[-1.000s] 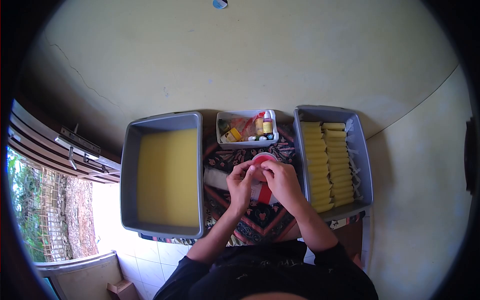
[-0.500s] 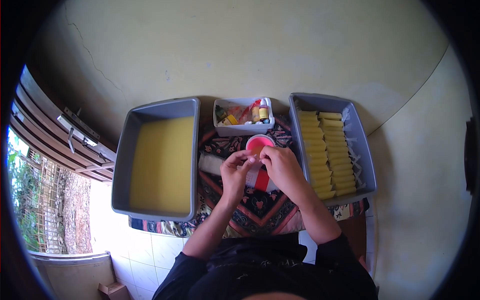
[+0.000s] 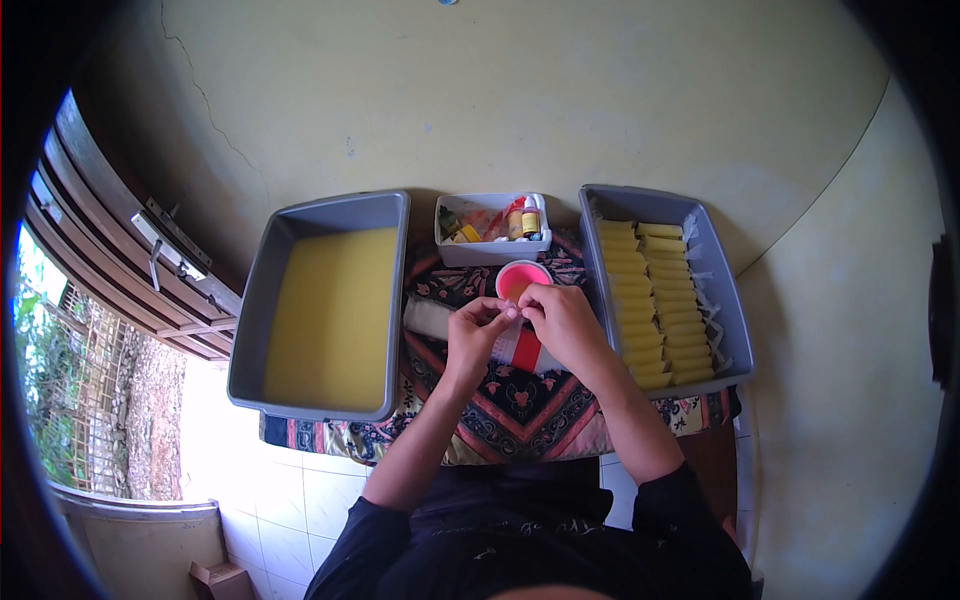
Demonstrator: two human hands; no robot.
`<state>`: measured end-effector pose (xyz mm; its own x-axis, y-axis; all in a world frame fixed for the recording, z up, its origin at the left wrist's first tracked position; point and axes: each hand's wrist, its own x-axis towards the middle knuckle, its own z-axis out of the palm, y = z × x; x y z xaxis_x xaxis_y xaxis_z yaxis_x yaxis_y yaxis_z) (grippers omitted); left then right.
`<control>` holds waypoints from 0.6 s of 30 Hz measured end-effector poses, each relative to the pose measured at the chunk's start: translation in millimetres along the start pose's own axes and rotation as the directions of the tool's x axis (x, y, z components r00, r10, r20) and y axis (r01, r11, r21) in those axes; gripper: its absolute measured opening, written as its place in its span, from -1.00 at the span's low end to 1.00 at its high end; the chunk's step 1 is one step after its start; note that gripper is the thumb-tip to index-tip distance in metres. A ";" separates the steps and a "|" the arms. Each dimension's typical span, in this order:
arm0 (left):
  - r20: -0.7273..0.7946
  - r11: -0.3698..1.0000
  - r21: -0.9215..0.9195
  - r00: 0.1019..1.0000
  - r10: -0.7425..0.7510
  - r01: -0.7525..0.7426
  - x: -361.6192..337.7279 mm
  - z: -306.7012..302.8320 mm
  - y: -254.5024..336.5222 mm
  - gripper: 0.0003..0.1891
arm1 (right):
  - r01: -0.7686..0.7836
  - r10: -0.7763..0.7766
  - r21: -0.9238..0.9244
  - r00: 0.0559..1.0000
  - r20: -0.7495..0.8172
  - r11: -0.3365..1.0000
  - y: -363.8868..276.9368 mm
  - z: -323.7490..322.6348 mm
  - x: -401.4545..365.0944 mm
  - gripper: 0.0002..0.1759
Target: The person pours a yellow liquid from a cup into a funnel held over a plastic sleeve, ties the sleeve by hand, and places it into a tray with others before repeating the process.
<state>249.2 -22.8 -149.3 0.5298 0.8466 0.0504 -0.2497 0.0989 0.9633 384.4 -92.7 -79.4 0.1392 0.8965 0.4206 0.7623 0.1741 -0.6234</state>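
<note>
Above the middle of the cloth, my left hand (image 3: 481, 330) and my right hand (image 3: 556, 308) meet with their fingertips pinched close together. Between them is a small piece of thin clear plastic (image 3: 512, 312), mostly hidden by the fingers. Just beyond the hands stands a pink-lined cup (image 3: 519, 275) with a white rim. Under my wrists lie a red-and-white packet (image 3: 527, 351) and a whitish flat pack (image 3: 428, 318). To the right, a grey tub (image 3: 735, 340) holds rows of filled yellow plastic tubes (image 3: 685, 315).
A grey tub (image 3: 250, 350) of yellow liquid (image 3: 335, 320) stands at left. A white box (image 3: 490, 252) with small bottles (image 3: 530, 220) sits at the back near the wall. Patterned cloth (image 3: 520, 410) covers the table. An open shutter (image 3: 130, 240) is on the far left.
The view has shifted slightly. Both hands stay pinched together over the cloth, with the fingertips drawn a little closer.
</note>
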 end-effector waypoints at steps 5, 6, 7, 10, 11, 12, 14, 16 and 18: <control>0.013 0.999 0.000 0.999 -0.044 0.044 -3.4 0.2 8.7 -0.83 | -0.009 0.008 -0.027 1.000 -0.015 1.000 5.7 1.3 -0.8 -0.98; 0.022 0.997 0.008 0.997 -0.077 0.076 -2.8 -0.1 9.8 -0.83 | -0.012 0.012 -0.017 1.000 -0.020 1.000 6.5 0.9 -0.8 -0.98; 0.029 0.997 0.010 0.997 -0.077 0.077 -0.9 -0.3 8.8 -0.83 | -0.017 0.017 -0.009 0.999 -0.028 1.000 7.3 0.0 -1.0 -0.97; 0.032 0.999 -0.006 0.999 -0.039 0.039 -1.4 -1.1 4.4 -0.81 | -0.014 0.018 0.150 1.000 -0.023 0.989 1.7 -5.5 -0.7 -0.95; 0.037 1.000 0.004 0.999 -0.022 0.022 -1.7 -1.1 6.3 -0.81 | -0.020 0.024 0.150 0.999 -0.025 0.988 1.8 -7.1 -1.0 -0.95; 0.042 1.000 0.013 0.999 -0.002 0.002 -1.0 -0.8 9.1 -0.80 | -0.017 0.015 0.144 1.000 0.014 0.990 2.2 -8.9 0.2 -0.93; 0.027 1.000 -0.008 1.000 0.005 -0.005 -1.8 0.1 14.6 -0.81 | -0.015 0.007 0.138 0.999 0.054 0.990 0.7 -10.7 1.1 -0.90; 0.008 0.999 -0.033 1.000 0.015 -0.014 -3.5 1.5 20.8 -0.82 | 0.004 -0.008 0.155 1.000 0.024 0.988 -1.2 -11.6 2.7 -0.91; 0.045 0.995 -0.095 0.999 0.017 -0.012 -5.6 2.5 25.4 -0.82 | -0.004 -0.001 0.164 1.000 0.031 0.986 -1.3 -10.5 2.7 -0.91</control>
<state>241.9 -26.3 -124.5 0.5618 0.8236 0.0786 -0.3324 0.1377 0.9330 390.4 -94.8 -70.5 0.1191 0.9084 0.4007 0.6475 0.2349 -0.7250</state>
